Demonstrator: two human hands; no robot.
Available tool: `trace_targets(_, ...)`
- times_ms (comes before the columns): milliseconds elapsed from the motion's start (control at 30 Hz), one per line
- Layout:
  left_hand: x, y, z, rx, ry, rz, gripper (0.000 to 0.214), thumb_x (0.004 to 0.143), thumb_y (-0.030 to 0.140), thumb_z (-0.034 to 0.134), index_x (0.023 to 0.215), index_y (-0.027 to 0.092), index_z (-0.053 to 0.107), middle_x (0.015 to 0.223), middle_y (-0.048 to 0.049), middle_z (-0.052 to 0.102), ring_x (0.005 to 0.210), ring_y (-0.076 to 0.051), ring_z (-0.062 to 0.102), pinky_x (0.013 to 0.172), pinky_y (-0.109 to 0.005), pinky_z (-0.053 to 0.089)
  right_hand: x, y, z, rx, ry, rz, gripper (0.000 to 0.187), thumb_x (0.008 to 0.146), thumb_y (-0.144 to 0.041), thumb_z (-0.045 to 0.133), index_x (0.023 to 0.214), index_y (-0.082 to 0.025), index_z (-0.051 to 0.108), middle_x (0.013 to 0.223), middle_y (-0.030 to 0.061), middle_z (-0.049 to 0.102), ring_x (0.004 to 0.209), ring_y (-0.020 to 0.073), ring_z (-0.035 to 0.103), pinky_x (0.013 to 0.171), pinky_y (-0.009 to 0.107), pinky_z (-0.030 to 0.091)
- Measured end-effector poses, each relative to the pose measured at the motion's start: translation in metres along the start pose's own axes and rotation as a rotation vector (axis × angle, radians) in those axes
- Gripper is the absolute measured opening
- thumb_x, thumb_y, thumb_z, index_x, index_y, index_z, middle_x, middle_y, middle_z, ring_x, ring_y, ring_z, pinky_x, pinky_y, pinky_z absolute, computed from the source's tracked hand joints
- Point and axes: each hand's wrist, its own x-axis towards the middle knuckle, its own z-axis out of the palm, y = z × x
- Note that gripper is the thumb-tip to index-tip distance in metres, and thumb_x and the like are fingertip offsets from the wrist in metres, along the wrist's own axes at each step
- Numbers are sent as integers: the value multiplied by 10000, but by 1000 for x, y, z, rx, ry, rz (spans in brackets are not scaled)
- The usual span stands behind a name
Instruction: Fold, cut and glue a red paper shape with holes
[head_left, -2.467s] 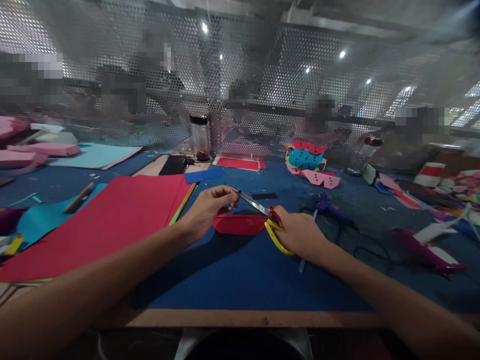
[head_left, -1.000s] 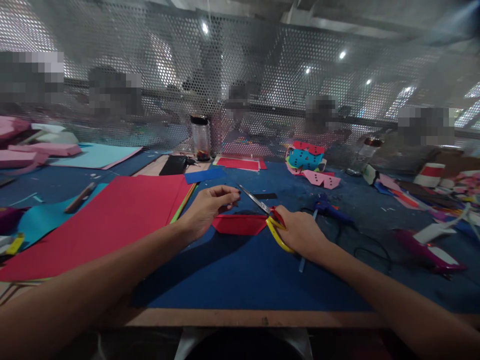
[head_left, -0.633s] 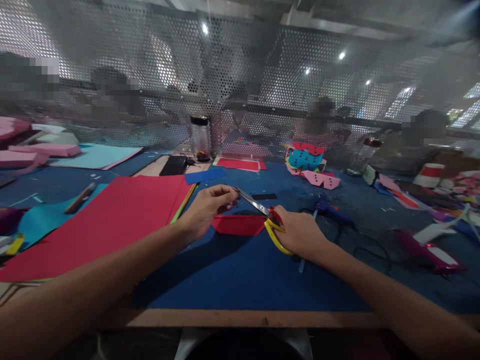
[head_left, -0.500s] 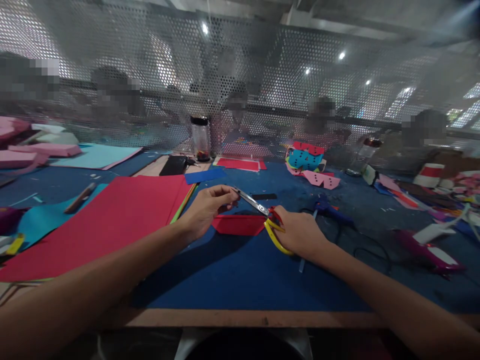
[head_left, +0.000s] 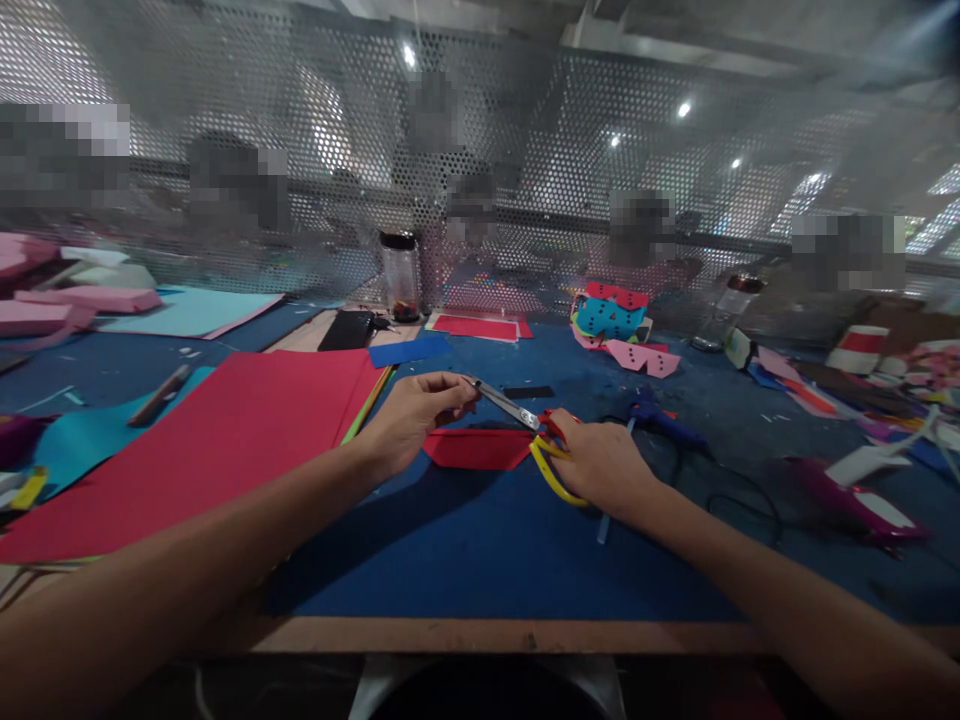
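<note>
My right hand point(head_left: 600, 462) grips the yellow and red handles of a pair of scissors point(head_left: 525, 425), whose blades point up and left. My left hand point(head_left: 416, 412) is pinched at the blade tips on something too small to make out. Under both hands, a folded red paper piece point(head_left: 478, 448) lies on a dark blue sheet point(head_left: 480, 550) spread over the table.
A big red sheet point(head_left: 210, 440) lies left over a teal one. A blue glue gun point(head_left: 664, 418) with a cord lies right. A jar point(head_left: 400, 275), a black phone point(head_left: 349, 328), red sheets, paper masks point(head_left: 619, 325) and a perforated metal screen stand behind. Other people sit beyond.
The scissors blades have tilted slightly between frames while both hands stay in place. The red piece has not moved.
</note>
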Motion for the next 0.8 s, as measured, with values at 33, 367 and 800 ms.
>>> trace_targets(33,0,0,0,2,3,-3,159,717,293,836,764,163,756,793,-44,685,742,-128,571,665,-253,400,0,0,0,-2,0,2,313,961,-446,476,1129,-203,580,789,65,752,712,243,725,561,285,204)
trace_targets(367,0,1,1,-3,-10,-4,128,735,266,808,759,154,751,807,-49,679,746,-129,577,675,-247,419,0,0,-1,1,-7,0,278,959,-436,486,1102,-214,574,814,66,759,724,240,729,561,297,198)
trace_targets(800,-2,7,5,-34,24,-43,108,713,227,802,754,151,737,832,-46,705,735,-125,609,694,-249,447,-1,-1,-2,6,-6,-23,289,975,-445,459,1101,-211,573,796,64,759,724,247,730,562,301,204)
